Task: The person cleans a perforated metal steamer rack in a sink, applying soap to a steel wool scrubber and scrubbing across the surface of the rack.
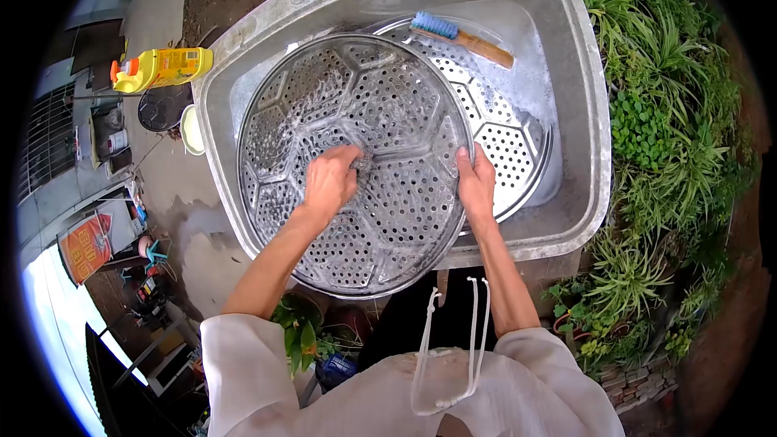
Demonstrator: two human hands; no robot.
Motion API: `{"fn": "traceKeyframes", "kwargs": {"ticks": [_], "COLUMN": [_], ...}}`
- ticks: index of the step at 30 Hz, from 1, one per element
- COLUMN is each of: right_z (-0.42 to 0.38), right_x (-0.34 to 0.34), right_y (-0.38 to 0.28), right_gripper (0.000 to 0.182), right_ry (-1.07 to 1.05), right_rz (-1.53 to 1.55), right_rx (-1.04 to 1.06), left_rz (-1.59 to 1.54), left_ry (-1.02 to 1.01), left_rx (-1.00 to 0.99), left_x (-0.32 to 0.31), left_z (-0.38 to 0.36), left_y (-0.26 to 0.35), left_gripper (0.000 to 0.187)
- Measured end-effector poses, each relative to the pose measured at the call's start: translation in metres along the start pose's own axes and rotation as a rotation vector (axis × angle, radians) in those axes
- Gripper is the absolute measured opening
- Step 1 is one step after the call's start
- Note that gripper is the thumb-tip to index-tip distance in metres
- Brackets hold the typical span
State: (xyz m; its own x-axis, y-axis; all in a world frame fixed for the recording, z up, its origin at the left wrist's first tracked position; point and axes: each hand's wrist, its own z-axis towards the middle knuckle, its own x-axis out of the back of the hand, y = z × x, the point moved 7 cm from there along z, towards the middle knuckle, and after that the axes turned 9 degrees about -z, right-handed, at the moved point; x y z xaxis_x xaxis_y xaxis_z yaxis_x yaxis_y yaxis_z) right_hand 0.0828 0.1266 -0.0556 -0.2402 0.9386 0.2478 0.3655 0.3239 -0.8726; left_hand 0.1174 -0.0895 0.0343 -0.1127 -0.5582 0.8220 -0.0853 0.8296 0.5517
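A large round perforated metal steamer tray (405, 202), wet and sudsy, is held tilted over the near left part of the sink. My right hand (477, 182) grips its right rim, thumb on the upper face. My left hand (330, 180) is closed near the middle of the tray, pressing a small grey steel wool scourer (363, 163) to the surface; most of the scourer is hidden by the fingers. A second perforated steamer tray (506, 154) lies in the sink behind, partly covered by the first. A wooden scrub brush (481, 48) with blue bristles rests on it.
The grey stone sink (595, 186) holds soapy water. On its left edge is a yellow detergent bottle (174, 67) with an orange cap. Below that, a pale bowl (192, 130) sits beside the sink. Green plants (647, 129) line the right side.
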Motion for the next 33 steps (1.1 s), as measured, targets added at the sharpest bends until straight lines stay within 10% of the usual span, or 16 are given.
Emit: {"fn": "traceKeyframes", "kwargs": {"ticks": [6,12,17,22,27,33], "right_z": [-0.003,-0.014,-0.017,-0.018,-0.017,-0.013], "right_x": [0.001,0.001,0.0,-0.001,-0.002,0.002], "right_y": [0.005,0.007,0.014,0.019,0.013,0.018], "right_gripper": [0.028,0.031,0.029,0.028,0.026,0.025], "right_ry": [-0.011,-0.013,-0.031,0.01,0.02,0.033], "right_rz": [-0.021,0.03,0.067,0.076,0.139,0.118], "right_rx": [-0.006,0.013,-0.012,0.006,0.002,0.015], "left_rz": [-0.071,0.201,0.106,0.26,0.117,0.046], "left_ry": [-0.067,0.084,-0.137,-0.054,-0.265,0.001], "left_rx": [-0.248,0.062,-0.231,0.04,-0.277,0.094], "left_x": [-0.048,0.037,0.001,0.027,-0.008,0.0], "left_z": [0.026,0.034,0.0,0.042,-0.015,-0.002], "left_y": [0.079,-0.061,-0.005,-0.053,0.014,-0.019], "left_gripper": [0.03,0.027,0.025,0.026,0.026,0.021]}}
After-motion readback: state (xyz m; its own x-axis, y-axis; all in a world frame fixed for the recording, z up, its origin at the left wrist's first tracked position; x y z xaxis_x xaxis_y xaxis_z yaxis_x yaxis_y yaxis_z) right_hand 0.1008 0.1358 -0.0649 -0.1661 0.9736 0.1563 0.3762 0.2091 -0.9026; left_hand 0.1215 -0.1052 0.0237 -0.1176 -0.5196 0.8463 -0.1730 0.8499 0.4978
